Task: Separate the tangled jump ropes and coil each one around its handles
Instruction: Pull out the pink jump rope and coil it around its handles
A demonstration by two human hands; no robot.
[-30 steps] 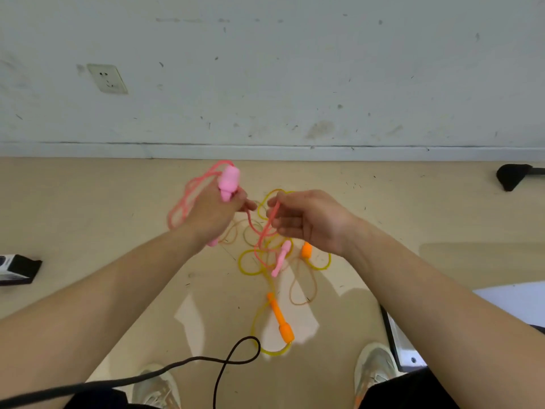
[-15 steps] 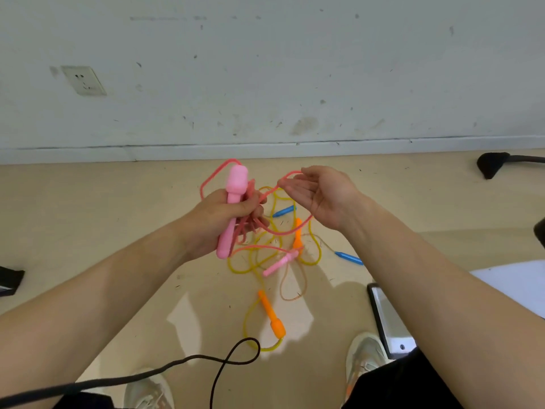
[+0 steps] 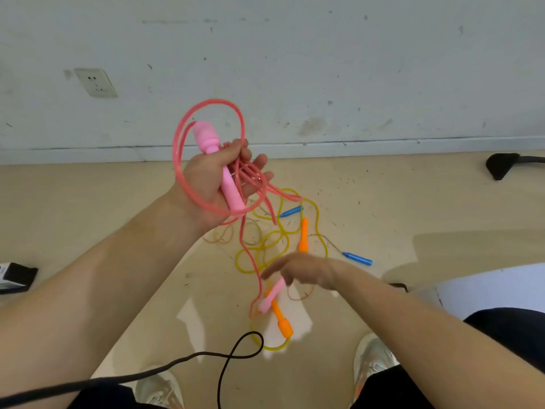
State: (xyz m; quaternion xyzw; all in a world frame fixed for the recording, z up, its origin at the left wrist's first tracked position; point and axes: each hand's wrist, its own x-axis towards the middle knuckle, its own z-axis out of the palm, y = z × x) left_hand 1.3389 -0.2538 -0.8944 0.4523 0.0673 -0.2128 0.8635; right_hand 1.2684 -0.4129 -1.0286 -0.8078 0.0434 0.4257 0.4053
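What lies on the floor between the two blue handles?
Head view: an orange handle and strands of yellow rope lie between the far blue handle and the near blue handle.

Scuffed white wall [image 3: 295, 69], wall socket [image 3: 95, 83], pale baseboard [image 3: 383, 146], tan floor [image 3: 73, 202], light patches

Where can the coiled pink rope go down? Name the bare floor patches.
Bare floor runs from the baseboard down to the right blue handle. Another patch lies left, between baseboard and black box. Crowded: the middle, where yellow rope and orange handles lie tangled, and the black cable near the shoes.
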